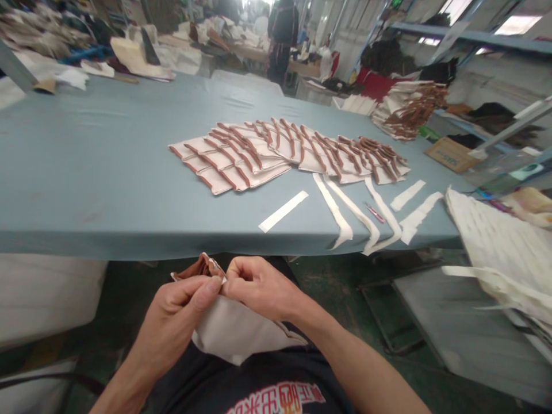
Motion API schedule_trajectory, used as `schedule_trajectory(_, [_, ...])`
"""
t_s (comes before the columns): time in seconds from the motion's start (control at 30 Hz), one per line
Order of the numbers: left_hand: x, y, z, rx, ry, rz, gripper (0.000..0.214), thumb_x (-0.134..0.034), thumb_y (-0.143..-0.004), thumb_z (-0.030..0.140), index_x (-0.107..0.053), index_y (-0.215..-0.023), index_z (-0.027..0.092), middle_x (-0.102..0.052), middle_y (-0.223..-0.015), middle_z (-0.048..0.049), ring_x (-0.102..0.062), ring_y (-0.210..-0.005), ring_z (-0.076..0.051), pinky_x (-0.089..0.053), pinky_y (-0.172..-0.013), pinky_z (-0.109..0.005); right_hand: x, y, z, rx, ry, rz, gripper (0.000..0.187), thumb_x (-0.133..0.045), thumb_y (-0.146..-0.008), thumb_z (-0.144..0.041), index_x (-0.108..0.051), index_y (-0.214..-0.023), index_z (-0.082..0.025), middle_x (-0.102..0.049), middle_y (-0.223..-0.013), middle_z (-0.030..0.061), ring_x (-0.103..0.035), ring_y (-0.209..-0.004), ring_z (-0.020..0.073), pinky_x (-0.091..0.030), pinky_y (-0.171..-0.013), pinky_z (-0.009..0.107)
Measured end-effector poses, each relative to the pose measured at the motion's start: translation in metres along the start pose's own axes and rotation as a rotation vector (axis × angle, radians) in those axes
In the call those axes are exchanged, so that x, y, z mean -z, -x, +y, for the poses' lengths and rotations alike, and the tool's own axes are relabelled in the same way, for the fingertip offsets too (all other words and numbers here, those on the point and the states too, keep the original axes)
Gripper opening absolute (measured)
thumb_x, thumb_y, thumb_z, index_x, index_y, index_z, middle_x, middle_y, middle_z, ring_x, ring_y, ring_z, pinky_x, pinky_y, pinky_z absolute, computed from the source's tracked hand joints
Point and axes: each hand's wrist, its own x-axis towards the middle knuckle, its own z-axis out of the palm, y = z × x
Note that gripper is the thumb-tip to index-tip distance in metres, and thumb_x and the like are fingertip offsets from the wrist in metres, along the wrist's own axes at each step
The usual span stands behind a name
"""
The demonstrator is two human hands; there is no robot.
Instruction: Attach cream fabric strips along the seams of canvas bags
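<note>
Just off the table's front edge, over my lap, I hold a cream fabric piece with brown trim [241, 330]. My left hand [185, 302] pinches its upper edge between thumb and fingers, beside a folded brown part. Close against it, my right hand [259, 287] is closed with its fingertips pressed together at the same edge. Whatever small bit lies inside the right fingertips is hidden. On the table, overlapping rows of similar cream pieces with brown edges [233, 155] fan out from left to right.
White strips [283, 211] lie along the front of the blue-green table [107, 190], with a small pink tool [374, 213] among them. At the back right stand a stack of fabric pieces [409, 106] and a cardboard box [451, 154]. A person [282, 40] stands in the background.
</note>
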Motion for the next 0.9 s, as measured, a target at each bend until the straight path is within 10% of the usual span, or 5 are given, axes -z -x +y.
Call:
schedule_trajectory(0.33, [-0.001, -0.003, 0.019, -0.073, -0.057, -0.062, 0.039, -0.075, -0.087, 0.050, -0.085, -0.062, 0.022, -0.068, -0.058, -0.0042, -0.053, -0.052, -0.017, -0.040, -0.048, -0.024, 0.028, -0.028, 0.021, 0.078, -0.342, -0.486, 0.062, -0.101, -0.065, -0.058, -0.054, -0.081, -0.021, -0.056, -0.069, -0.0097, -0.047, -0.061, 0.0080, -0.039, -0.059, 0.022])
schedule_trajectory(0.63, [-0.018, -0.007, 0.027, -0.050, -0.091, 0.033, 0.046, -0.070, -0.089, 0.057, -0.075, -0.062, 0.021, -0.068, -0.063, -0.0038, -0.052, -0.056, -0.018, -0.041, -0.048, -0.025, 0.037, 0.010, 0.000, 0.187, 0.195, -0.089, 0.016, -0.075, -0.092, -0.027, -0.062, -0.100, -0.022, -0.063, -0.080, -0.0065, -0.056, -0.072, 0.0116, -0.043, -0.066, 0.024])
schedule_trajectory(0.9, [-0.020, -0.003, 0.020, -0.015, -0.087, 0.055, 0.049, -0.069, -0.091, 0.059, -0.076, -0.065, 0.018, -0.072, -0.067, -0.0055, -0.058, -0.059, -0.019, -0.045, -0.050, -0.025, 0.026, 0.013, 0.018, 0.008, -0.244, -0.115, 0.023, -0.077, -0.079, -0.022, -0.060, -0.095, -0.021, -0.055, -0.078, -0.0074, -0.050, -0.070, 0.0109, -0.042, -0.066, 0.024])
